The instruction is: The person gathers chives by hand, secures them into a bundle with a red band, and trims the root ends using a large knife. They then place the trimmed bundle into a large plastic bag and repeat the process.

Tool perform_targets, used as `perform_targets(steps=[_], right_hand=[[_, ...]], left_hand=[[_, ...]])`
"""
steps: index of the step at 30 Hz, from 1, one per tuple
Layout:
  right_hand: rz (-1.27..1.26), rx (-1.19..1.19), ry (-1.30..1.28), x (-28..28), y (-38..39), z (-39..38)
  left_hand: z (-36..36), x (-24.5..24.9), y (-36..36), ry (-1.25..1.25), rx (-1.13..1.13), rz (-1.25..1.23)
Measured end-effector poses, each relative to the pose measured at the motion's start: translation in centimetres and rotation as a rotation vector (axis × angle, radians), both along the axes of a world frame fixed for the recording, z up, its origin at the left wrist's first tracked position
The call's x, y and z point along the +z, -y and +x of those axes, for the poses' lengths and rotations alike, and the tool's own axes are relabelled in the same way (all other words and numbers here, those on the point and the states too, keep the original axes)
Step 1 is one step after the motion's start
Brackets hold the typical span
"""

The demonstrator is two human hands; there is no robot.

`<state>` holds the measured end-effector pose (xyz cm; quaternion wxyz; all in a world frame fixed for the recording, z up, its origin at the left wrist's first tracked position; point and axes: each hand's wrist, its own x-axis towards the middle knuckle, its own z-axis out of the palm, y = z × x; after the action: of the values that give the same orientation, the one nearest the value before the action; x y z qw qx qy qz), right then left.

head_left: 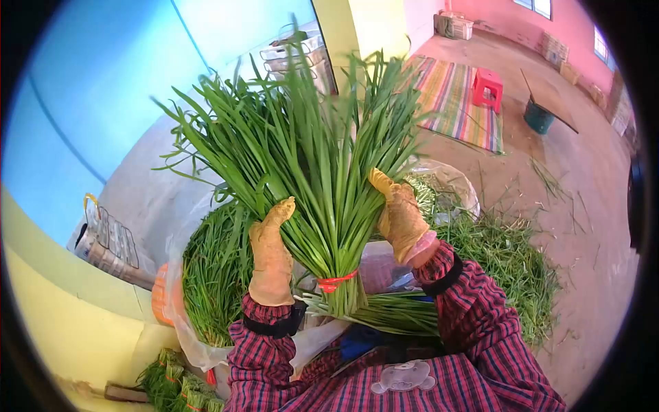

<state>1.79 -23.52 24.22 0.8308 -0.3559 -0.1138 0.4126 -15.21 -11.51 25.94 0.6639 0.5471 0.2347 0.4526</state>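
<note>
A large bundle of garlic chives (322, 185) stands upright before me, its long green leaves fanned out at the top. A red tie (337, 281) circles its lower stems. My left hand (271, 253), in a yellowish glove, grips the bundle's left side, thumb up in front and fingers hidden behind the leaves. On the opposite side my right hand (401, 216), gloved likewise, is closed around the leaves, its fingers partly hidden. Beneath the tied bundle, more garlic chives (401, 312) lie across my lap area.
A plastic-lined orange basket (162, 295) of greens stands at left. Loose trimmed leaves (511, 275) are heaped at right, beside a lined basket (467, 189). Tied bundles (180, 388) lie lower left. Farther off are a striped mat (446, 103), red stool (487, 88) and green bucket (539, 118).
</note>
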Motion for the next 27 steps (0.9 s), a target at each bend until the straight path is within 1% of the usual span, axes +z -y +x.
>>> perform_targets(steps=[3, 4, 5, 7, 8, 9, 10, 11, 12, 13, 15, 16, 17, 18, 19, 20, 21, 22, 23, 25, 26, 27], right_hand=[[0.051, 0.044, 0.056, -1.1, -0.5, 0.1], [0.057, 0.106, 0.095, 0.4, 0.2, -0.8], [0.057, 0.117, 0.094, 0.6, 0.6, -1.2], [0.08, 0.243, 0.086, 0.0, 1.9, -1.3], [0.02, 0.263, 0.217, -1.3, 1.9, -1.0], [0.014, 0.276, 0.217, -2.4, 2.4, -1.3], [-0.08, 0.293, 0.343, -3.3, 3.0, -1.9], [-0.172, 0.309, 0.468, -2.7, 3.2, -2.6], [-0.099, 0.398, 0.66, -1.6, 3.9, -3.5], [0.014, 0.439, 0.64, -2.8, 2.9, -4.9], [-0.097, 0.449, 0.554, -2.1, 3.0, -6.5], [-0.104, 0.447, 0.549, -2.6, 3.1, -6.1], [-0.073, 0.451, 0.558, -3.2, 3.0, -5.2], [-0.038, 0.455, 0.567, -3.6, 3.1, -4.4], [-0.038, 0.455, 0.563, -2.7, 3.6, -3.8], [-0.051, 0.474, 0.376, -1.1, 4.5, -3.2], [-0.063, 0.486, 0.185, -0.3, 5.3, -2.5], [0.0, 0.512, 0.11, -1.1, 5.6, -1.3], [-0.034, 0.419, 0.106, -2.0, 6.0, -0.4], [-0.002, 0.464, -0.039, 1.1, 7.1, -0.1], [-0.007, 0.468, -0.046, 0.6, 7.0, 0.3], [-0.026, 0.445, 0.003, -0.2, 6.8, 0.7]], left_hand=[[-0.1, -0.2, -0.2, -0.036, 0.023, 0.028], [-0.1, -0.2, -0.2, -0.041, 0.017, -0.028], [-0.2, -0.2, -0.3, -0.042, 0.027, -0.028], [-0.1, -0.1, -0.6, -0.027, 0.084, -0.031], [-0.1, 0.0, -0.8, -0.026, 0.094, -0.036], [-0.1, 0.1, -1.2, 0.017, 0.078, -0.05], [0.0, 0.2, -1.5, 0.058, 0.064, -0.065], [0.1, 0.5, -1.7, 0.098, 0.047, -0.078], [0.5, 1.0, -1.6, 0.122, 0.012, -0.074], [1.2, 1.7, -1.2, 0.111, 0.017, -0.084], [2.9, 3.2, -0.3, 0.167, 0.016, -0.046], [2.9, 4.7, -0.3, 0.102, -0.062, -0.135], [2.8, 4.5, -1.7, 0.15, -0.2, -0.064], [2.4, 3.8, -3.0, 0.142, -0.202, -0.02], [1.9, 3.4, -4.1, 0.134, -0.201, 0.026], [0.4, 4.3, -3.7, -0.004, -0.289, 0.093], [-0.9, 4.1, -3.2, -0.046, -0.192, 0.188], [-1.9, 4.2, -2.5, -0.101, -0.107, 0.262], [-2.6, 4.3, -1.6, -0.154, -0.022, 0.334], [-4.2, 4.5, 1.5, -0.165, 0.087, 0.354], [-5.2, 3.9, 1.6, -0.11, -0.169, 0.355], [-6.4, 3.4, 1.8, -0.055, -0.42, 0.35]])
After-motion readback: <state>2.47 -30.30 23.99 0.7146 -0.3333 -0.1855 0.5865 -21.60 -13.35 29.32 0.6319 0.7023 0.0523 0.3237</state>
